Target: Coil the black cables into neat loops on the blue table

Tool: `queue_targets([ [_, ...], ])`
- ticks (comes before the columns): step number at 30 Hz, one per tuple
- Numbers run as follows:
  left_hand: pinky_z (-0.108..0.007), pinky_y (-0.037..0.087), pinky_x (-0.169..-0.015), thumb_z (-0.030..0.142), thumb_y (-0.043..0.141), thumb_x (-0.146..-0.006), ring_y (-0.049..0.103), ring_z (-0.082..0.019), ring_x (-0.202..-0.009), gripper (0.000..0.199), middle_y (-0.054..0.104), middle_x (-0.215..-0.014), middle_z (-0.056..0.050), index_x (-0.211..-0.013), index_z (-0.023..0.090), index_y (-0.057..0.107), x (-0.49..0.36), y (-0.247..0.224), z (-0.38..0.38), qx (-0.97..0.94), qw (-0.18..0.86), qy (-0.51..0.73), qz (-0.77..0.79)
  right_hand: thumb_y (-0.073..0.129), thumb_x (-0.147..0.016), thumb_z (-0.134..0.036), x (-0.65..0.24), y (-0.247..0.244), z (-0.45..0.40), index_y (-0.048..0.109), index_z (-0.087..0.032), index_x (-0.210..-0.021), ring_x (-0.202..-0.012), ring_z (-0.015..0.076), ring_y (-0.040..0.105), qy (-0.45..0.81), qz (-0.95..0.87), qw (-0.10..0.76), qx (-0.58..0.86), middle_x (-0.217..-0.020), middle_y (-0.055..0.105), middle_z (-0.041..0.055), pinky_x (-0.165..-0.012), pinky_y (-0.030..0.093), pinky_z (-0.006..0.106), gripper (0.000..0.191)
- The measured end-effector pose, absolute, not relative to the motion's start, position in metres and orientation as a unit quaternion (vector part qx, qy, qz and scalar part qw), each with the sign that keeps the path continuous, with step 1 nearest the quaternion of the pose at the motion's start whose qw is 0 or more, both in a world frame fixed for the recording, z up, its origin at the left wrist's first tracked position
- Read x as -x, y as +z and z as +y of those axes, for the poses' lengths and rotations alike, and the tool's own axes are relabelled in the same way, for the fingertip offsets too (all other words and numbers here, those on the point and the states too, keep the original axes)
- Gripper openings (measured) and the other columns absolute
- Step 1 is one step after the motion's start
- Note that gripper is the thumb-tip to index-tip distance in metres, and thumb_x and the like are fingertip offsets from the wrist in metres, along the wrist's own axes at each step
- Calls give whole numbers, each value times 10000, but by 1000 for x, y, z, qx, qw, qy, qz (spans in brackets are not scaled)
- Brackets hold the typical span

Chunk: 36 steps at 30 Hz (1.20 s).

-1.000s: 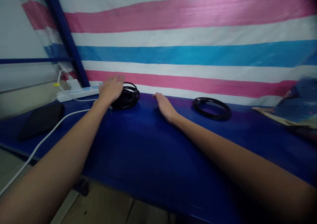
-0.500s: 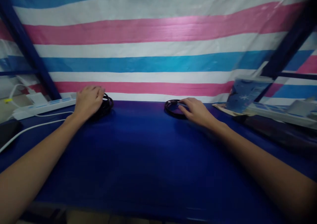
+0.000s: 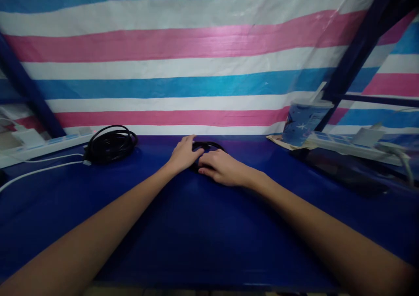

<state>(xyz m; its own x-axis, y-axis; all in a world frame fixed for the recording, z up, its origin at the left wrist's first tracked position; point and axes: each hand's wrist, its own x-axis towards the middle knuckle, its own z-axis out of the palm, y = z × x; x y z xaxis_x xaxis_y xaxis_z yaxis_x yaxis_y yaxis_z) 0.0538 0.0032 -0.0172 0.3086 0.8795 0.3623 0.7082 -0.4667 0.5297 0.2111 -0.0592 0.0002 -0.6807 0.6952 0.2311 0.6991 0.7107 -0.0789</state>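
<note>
A small coil of black cable [image 3: 209, 145] lies on the blue table [image 3: 196, 226], partly hidden behind both hands. My left hand [image 3: 185, 153] rests at the coil's left side, fingers stretched forward and thumb apart from them. From the right, my right hand [image 3: 225, 167] has its fingers curled around the near right part of the same coil; its fingertips are partly hidden. The two hands nearly meet at the thumb and knuckles. Further left, apart from both hands, sits a bigger coil of black cable [image 3: 111, 146].
White power strips [image 3: 62, 144] stand at the left, with white cords, and at the right [image 3: 353, 146]. A blue patterned cup [image 3: 303, 123] with a straw stands at the back right, near a dark flat object [image 3: 340, 171]. Behind hangs a striped sheet [image 3: 183, 86].
My left hand has left the bigger coil and moved right to the small one. My right hand has shifted left with the small coil and curled its fingers. The view has turned slightly right.
</note>
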Motion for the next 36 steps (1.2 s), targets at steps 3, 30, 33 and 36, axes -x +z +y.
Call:
queue_targets([
  [3, -410, 414, -970, 234, 588, -711, 547, -298, -1149, 592, 577, -1258, -171, -1280, 102, 493, -31, -19, 16, -794, 162, 292, 509, 459, -908, -297, -211, 2, -60, 631, -164, -810, -771, 146, 545, 22, -925, 140, 351, -809, 633, 44, -752, 367, 306, 238],
  [30, -261, 505, -572, 310, 480, -839, 622, -133, -683, 406, 653, -1081, -99, -1219, 171, 521, -42, -7, -15, -704, 346, 423, 453, 420, -886, -332, -231, -13, -36, 581, -192, -1059, -1011, 198, 583, 312, -578, 593, 465, -1098, 614, 90, -867, 477, 409, 275],
  [33, -398, 464, -939, 331, 502, -856, 546, -229, -1155, 434, 574, -1271, -125, -1253, 156, 500, -43, -8, -21, -794, 117, 423, 421, 426, -868, -254, -229, -11, -42, 603, -187, -1019, -1014, 173, 572, 257, -615, 582, 466, -1065, 630, 69, -959, 417, 395, 242],
  [36, -431, 377, -1023, 331, 577, -833, 486, -244, -1232, 522, 552, -1303, -134, -1305, 161, 432, -40, -3, -27, -830, -130, 420, 345, 399, -864, -202, -224, -9, -51, 614, -197, -979, -1052, 159, 542, 212, -664, 561, 446, -1084, 620, 48, -989, 381, 373, 244],
])
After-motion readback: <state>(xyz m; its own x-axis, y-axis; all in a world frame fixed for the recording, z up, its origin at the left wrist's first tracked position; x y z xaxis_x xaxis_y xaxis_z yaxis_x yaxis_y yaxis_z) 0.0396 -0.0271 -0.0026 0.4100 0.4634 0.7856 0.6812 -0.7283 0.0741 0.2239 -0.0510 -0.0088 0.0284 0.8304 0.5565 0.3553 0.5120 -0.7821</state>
